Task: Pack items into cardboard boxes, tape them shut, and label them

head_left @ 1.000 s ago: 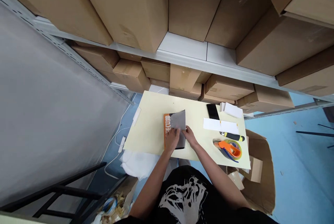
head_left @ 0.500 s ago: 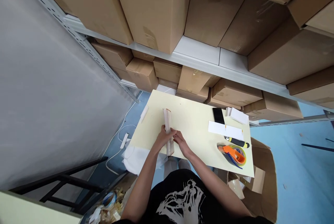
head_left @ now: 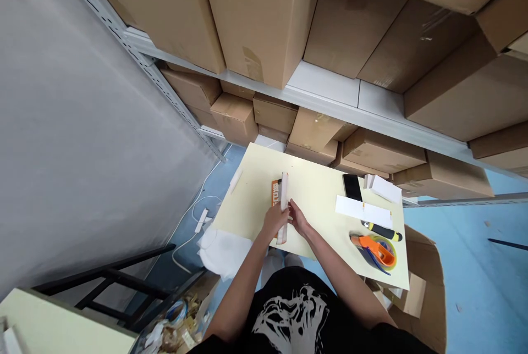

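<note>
From the head camera we look down on our two arms and a pale yellow bench (head_left: pixel 251 200). Our landmark is the black phone (head_left: pixel 352 186), which lies flat on the bench.

Left of the phone, and well apart from it, a flat orange pack (head_left: pixel 277 192) stands up on its long thin edge. It shows us a white edge on top and a bit of its orange side with letters on it. Our left hand (head_left: pixel 273 222) grips it on the side away from the phone, and our right hand (head_left: pixel 298 219) presses on the side nearer the phone. Both hands are closed on the pack near its end closest to us. The far end of the pack is free.

We think the pack is thin and light. It looks stiff enough to stand up, but it would tip over if we let go (there is not much edge to rest on). It may bend if we squeeze hard. We cannot tell if its skin is slippery. A good place to hold it is on its two flat sides, near the middle.

Just on our side of the phone lie white sheets (head_left: pixel 363 211). Nearer to us than these are a cutter (head_left: pixel 381 230) and an orange tape holder (head_left: pixel 377 249). Past the phone is a shelf (head_left: pixel 325 87) stacked with brown boxes.
</note>
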Available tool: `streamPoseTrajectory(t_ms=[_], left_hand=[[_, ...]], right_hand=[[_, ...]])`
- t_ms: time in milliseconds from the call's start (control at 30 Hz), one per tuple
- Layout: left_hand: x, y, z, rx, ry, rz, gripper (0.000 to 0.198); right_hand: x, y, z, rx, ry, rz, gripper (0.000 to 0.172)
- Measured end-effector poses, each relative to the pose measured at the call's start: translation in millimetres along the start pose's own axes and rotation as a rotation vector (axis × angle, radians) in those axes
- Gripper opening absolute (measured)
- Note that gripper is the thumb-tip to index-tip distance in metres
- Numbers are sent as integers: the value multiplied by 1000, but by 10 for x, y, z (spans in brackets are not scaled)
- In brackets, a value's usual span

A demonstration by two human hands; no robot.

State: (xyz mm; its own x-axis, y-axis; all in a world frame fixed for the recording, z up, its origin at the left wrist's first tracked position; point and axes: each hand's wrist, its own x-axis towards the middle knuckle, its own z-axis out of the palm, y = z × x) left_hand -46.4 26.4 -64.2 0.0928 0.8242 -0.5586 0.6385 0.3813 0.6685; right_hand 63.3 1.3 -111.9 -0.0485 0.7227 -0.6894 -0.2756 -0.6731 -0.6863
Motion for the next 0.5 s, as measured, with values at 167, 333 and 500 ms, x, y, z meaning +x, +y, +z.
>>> streamPoseTrajectory(t_ms=[167,333,500], left_hand=[[-80,248,139,211,-33,8,27],[-68,316,367,337,-66,53,39],[120,-83,412,69,-97,73,43]], right_hand=[[-70,-71,-116,-60,-12,-6,52],[25,-40,-314,-38,73,-85,54],[155,48,-616,-25,176,-93,56]])
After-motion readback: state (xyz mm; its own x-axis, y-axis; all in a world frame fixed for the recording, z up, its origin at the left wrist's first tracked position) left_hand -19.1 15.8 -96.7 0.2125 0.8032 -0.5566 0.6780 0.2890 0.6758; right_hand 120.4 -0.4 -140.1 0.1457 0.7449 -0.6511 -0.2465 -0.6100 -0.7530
